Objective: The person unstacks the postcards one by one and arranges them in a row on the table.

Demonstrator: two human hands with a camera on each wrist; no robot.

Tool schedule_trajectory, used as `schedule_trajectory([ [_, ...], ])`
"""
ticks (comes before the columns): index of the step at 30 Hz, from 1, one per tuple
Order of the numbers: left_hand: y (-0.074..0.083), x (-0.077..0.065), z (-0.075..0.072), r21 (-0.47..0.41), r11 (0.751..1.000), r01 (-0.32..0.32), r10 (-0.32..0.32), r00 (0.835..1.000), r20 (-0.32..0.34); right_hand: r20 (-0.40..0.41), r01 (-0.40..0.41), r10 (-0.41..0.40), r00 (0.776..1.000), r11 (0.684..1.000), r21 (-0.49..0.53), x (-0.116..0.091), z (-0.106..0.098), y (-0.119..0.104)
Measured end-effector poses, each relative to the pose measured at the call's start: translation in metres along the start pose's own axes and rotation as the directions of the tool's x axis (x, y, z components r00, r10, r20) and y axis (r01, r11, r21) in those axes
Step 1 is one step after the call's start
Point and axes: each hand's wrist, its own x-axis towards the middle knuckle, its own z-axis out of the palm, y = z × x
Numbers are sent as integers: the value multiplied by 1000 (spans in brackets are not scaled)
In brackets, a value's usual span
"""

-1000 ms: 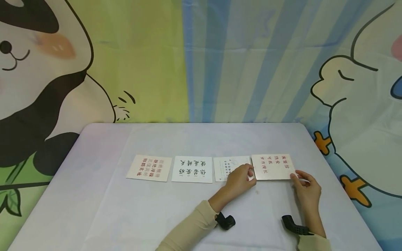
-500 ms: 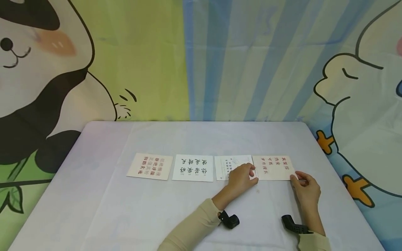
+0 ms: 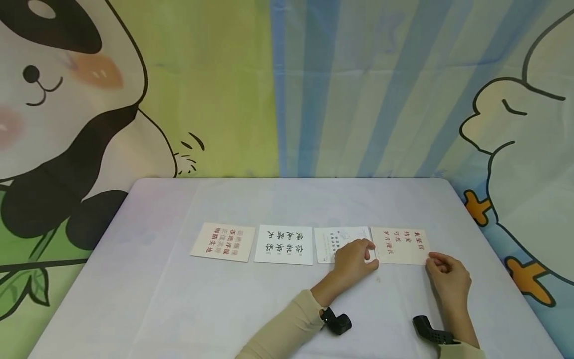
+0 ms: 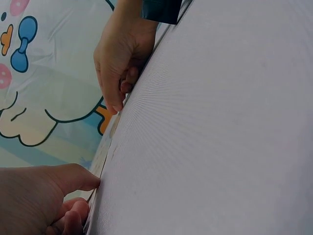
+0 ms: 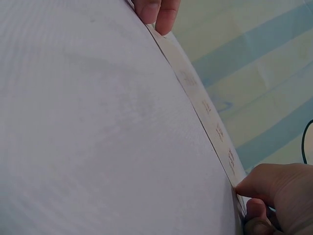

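At the right end of a row, a cream card printed with red characters lies on the table. Its lower left corner is pinched between the thumb and forefinger of my left hand. My right hand pinches the lower right corner, thumb on the near edge. The right wrist view shows the card edge-on, low against the cloth, stretched between both hands. Just left of it, a white card with small dark print is partly covered by my left hand.
Further left lie a white card with black characters and a cream card with red and grey characters. A white cloth covers the table. Behind it hangs a cartoon-printed backdrop.
The right-hand cream card has come down from slightly raised to flat on the table. Both hands keep their places at its corners. The whole head view has shifted a little.
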Motion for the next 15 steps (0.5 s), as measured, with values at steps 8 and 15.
schedule_trajectory([
  [8, 0, 0, -3, 0, 1000, -16, 16, 1000, -4, -35, -16, 17, 999, 999, 41, 1, 0, -2],
  [15, -3, 2, -6, -85, 995, -51, 47, 997, -54, -106, -38, 58, 993, 983, 179, -1, 3, -2],
])
